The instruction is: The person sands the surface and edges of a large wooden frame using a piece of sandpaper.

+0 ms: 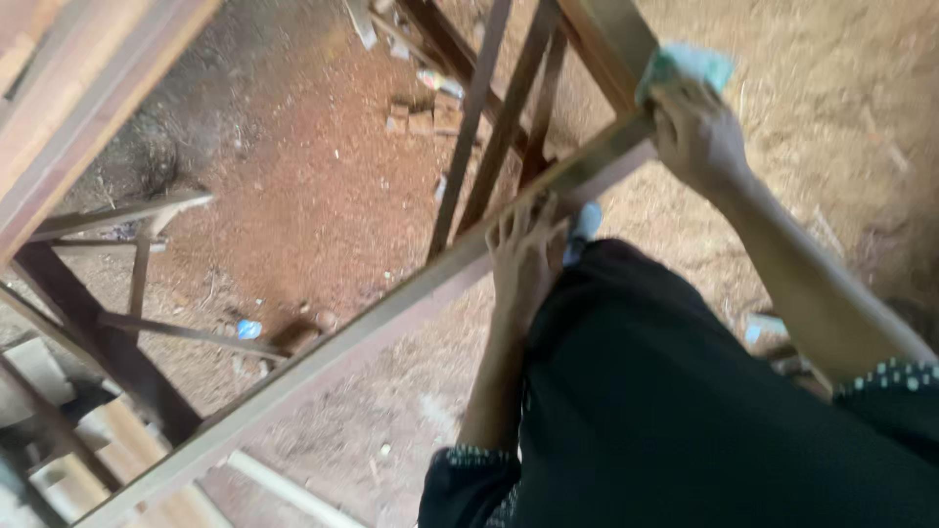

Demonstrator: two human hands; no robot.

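A long wooden rail of a brown frame runs diagonally from the lower left to the upper right. My left hand grips this rail near its middle, fingers spread over its top edge. My right hand presses a pale green folded pad, perhaps sandpaper or cloth, against the rail's upper end, where it meets another frame bar. Black clothing fills the lower right.
Thin wooden struts of the frame cross behind the rail. More dark timber pieces stand at the left. The floor is reddish dirt with sawdust, small bricks and scraps.
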